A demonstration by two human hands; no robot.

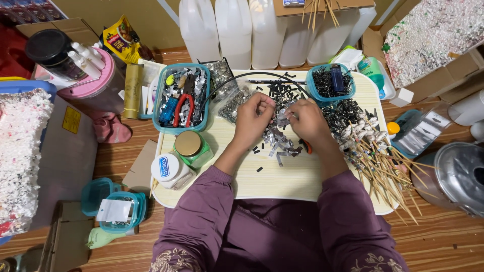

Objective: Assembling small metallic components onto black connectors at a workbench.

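left hand (254, 117) and right hand (305, 119) pinch small silver foil strips (280, 138) together (fingers narrow) above pale wooden lap tray (282, 179), keeping the scraps contained.

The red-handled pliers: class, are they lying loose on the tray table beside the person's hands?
No: the red-handled pliers lie inside the teal-rimmed container at the table's far left, apart from the left hand.

Left hand (253, 117) and right hand (306, 121) are held together over silver strips (280, 137) on the tray table (282, 179); a strip is pinched between fingertips. Skewers (385, 168) are piled just right.
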